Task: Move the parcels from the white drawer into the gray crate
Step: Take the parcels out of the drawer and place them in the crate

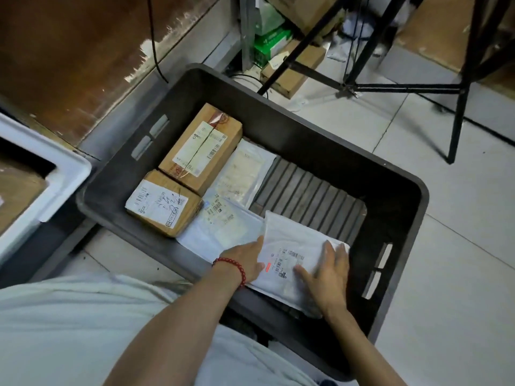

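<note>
Leaning over a gray crate (404,190) on a tiled floor (459,246), a person holds a white poly mailer (289,246) just inside the crate's near wall. The left hand (245,260), with a red bead bracelet (237,267) at the wrist, grasps the mailer's left edge, thumb on top and the other fingers mostly hidden beneath it. The right hand (326,271) lies flat on the mailer's right side, fingers straight and spread, pressing on it rather than curling around it. The mailer sits tilted, its near end raised against the wall and its far corner over the crate's ribbed bottom.

Four other parcels lie in the crate's left half: a large cardboard box (200,149) toward the far wall, a small cardboard box (163,203) touching its near end, a pale padded envelope (242,174) beside the large box, and a flat white envelope (220,229) partly under the held mailer. The white drawer (69,168) stands just left of the crate. Black stand legs (457,107) cross the floor beyond.
</note>
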{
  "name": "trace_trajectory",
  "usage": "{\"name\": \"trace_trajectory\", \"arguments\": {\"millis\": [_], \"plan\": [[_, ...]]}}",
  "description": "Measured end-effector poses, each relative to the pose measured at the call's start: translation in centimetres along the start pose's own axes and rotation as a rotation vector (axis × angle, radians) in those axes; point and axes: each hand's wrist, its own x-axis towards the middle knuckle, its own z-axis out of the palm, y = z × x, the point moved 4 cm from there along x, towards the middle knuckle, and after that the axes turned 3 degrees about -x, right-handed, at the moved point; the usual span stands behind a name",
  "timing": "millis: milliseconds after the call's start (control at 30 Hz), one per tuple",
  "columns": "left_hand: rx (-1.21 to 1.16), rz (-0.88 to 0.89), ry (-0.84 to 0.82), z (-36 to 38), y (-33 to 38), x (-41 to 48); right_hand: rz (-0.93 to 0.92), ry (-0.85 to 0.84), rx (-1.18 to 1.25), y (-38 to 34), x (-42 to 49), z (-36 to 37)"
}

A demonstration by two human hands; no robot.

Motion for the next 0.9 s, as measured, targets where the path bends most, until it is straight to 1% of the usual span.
{"name": "trace_trajectory", "arguments": {"millis": [67, 100, 133, 200, 267, 333, 433, 533, 600, 667, 700, 767, 900], "plan": [[0.202, 0.002, -0.097, 1.1, 0.0, -0.4, -0.109, -0.058, -0.184, -0.1, 0.4, 1.0], [0.255, 0.019, -0.091, 1.0, 0.2, -0.6, -0.141, -0.081, -0.243, -0.2, 0.6, 1.2], [0.301, 0.042, -0.044, 0.5, 0.5, -0.9, -0.161, -0.095, -0.291, -0.4, 0.9, 1.4], [0.411, 0.068, 0.118, -1.1, 1.1, -1.3, -0.187, -0.122, -0.370, -0.8, 1.7, 1.5], [0.460, 0.031, 0.288, -2.9, 0.8, -1.8, -0.184, -0.124, -0.408, -1.1, 3.3, 1.2], [0.403, -0.028, 0.420, -4.8, -0.1, -2.3, -0.153, -0.125, -0.425, -1.3, 5.4, 0.5], [0.263, -0.106, 0.553, -6.8, -1.5, -3.4, -0.153, -0.168, -0.511, -1.0, 6.0, -0.2], [0.230, -0.183, 0.613, -7.5, -2.6, -4.4, -0.178, -0.163, -0.584, 0.4, 3.3, 0.5], [0.249, -0.221, 0.631, -8.0, -3.1, -5.3, -0.142, -0.201, -0.590, 0.8, 2.1, 1.0], [0.243, -0.255, 0.674, -8.8, -3.3, -6.3, -0.128, -0.225, -0.663, -0.5, 2.3, 0.4], [0.233, -0.269, 0.700, -9.2, -3.2, -6.9, -0.135, -0.210, -0.714, -1.5, 2.4, -0.1], [0.225, -0.284, 0.757, -9.9, -3.0, -8.2, -0.194, -0.136, -0.742, -4.1, 2.6, -1.3], [0.231, -0.310, 0.874, -12.6, -3.8, -11.9, -0.427, 0.016, -0.703, -10.8, 1.4, -3.2]]}}
